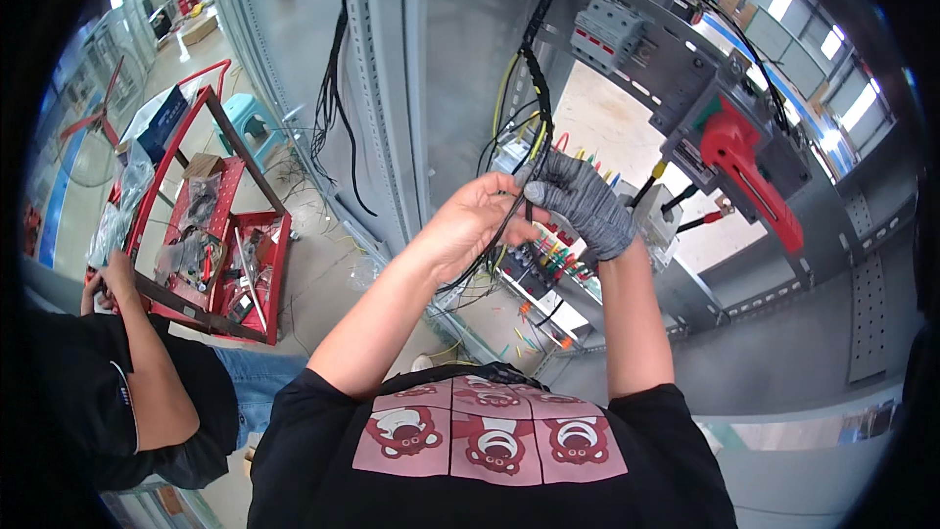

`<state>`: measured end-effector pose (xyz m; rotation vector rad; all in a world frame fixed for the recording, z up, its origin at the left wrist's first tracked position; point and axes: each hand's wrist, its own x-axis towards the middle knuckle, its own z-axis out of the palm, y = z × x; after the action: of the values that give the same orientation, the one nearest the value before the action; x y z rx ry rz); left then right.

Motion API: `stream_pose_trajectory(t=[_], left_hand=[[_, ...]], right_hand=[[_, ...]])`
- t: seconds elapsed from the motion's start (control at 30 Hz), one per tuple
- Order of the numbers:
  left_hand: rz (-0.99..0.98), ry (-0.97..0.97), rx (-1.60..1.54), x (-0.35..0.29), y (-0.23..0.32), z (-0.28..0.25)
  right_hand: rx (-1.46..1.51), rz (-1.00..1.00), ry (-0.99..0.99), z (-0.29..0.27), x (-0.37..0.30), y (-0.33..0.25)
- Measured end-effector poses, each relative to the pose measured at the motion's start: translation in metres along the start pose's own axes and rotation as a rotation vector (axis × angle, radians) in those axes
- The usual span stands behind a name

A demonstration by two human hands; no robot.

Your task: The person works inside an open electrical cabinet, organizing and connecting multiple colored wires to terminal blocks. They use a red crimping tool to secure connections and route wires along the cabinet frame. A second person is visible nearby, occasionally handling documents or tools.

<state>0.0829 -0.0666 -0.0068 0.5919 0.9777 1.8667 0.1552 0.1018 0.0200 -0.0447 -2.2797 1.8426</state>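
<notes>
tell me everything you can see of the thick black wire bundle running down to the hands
The thick black wire bundle looks flexible, hangs near-vertical, slightly bent, and loosens into thin strands below. Yellow-green wires run alongside. The bare left hand and grey-gloved right hand are at its lower part; exact grip unclear.

1. The wire bundle [536, 78] is partly hidden at the left hand [480, 220] and the gloved right hand [589, 206]; their exact grip cannot be told.
2. Coloured parts [560, 260] below the hands are too small to identify.
3. The picture's dark rim cuts off the co-worker [162, 402] at left.
</notes>
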Motion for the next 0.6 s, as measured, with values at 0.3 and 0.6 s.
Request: stream_pose_trajectory(t=[0.3,0.6], left_hand=[[0.243,-0.009,0.312,0.017,-0.012,-0.009],[0.189,-0.109,0.071,0.012,-0.042,-0.003]], right_hand=[[0.259,0.040,0.003,-0.008,0.002,0.016],[0.186,0.048,0.004,0.003,0.007,0.006]])
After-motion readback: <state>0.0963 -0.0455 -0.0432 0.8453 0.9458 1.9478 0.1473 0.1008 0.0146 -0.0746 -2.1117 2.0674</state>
